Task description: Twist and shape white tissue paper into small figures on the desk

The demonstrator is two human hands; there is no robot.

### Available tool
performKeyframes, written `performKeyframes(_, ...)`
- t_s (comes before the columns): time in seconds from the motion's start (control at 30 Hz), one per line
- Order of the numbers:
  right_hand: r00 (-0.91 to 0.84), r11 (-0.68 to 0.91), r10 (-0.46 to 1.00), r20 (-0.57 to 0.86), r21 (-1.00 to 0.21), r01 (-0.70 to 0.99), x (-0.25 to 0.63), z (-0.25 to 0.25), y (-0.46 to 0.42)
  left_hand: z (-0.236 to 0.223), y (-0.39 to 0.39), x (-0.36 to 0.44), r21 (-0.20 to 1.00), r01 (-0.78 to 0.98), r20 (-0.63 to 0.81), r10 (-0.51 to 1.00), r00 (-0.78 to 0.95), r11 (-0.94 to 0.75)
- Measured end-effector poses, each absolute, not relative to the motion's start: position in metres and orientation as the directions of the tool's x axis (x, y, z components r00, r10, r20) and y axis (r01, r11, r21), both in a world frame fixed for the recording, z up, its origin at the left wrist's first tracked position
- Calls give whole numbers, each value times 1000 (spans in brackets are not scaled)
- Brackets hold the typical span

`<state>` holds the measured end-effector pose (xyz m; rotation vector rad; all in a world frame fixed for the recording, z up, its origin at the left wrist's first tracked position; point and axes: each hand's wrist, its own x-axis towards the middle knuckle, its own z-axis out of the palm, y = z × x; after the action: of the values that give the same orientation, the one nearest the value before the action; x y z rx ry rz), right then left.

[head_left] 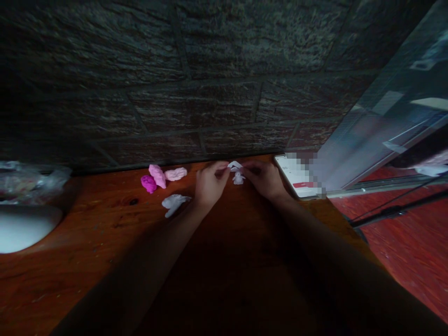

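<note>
My left hand [211, 185] and my right hand [268, 181] meet near the wall, each pinching one end of a thin white clay strip [235, 164]. The strip bends into a shallow arch between the fingertips. Just under it on the table stands a small white clay figure [238, 178] with a rounded body; its finer shape is too small to tell. Whether the strip touches the figure, I cannot tell. Left of my left wrist lies a loose white clay lump [175, 203]. Farther left are a magenta lump [149, 184], a pink lump [157, 176] and a pale pink lump [176, 174].
A lit phone [297, 177] lies right of my right hand. The wooden table [105, 224] runs up against a dark stone-patterned wall [224, 107]. At the far left are a white rounded object [28, 227] and crumpled clear plastic [38, 182]. Beyond the table's right edge is reddish floor [413, 242].
</note>
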<state>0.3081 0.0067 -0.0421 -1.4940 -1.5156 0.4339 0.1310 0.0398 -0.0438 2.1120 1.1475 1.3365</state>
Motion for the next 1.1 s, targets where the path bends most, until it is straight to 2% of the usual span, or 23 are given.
performKeyframes(0.17, 178, 219, 922, 344, -842, 492, 310, -47, 9, -44, 41, 133, 721, 356, 565, 802, 193, -594)
performKeyframes(0.43, 157, 200, 925, 345, -796, 571, 307, -41, 8, -48, 44, 133, 726, 332, 572, 797, 194, -602)
performKeyframes(0.67, 169, 190, 921, 352, -782, 594, 307, -40, 7, -50, 47, 133, 762, 351, 503, 839, 208, -544)
performKeyframes(1.1, 152, 175, 927, 343, -754, 633, 309, -36, 5, -46, 44, 134, 777, 341, 464, 847, 259, -530)
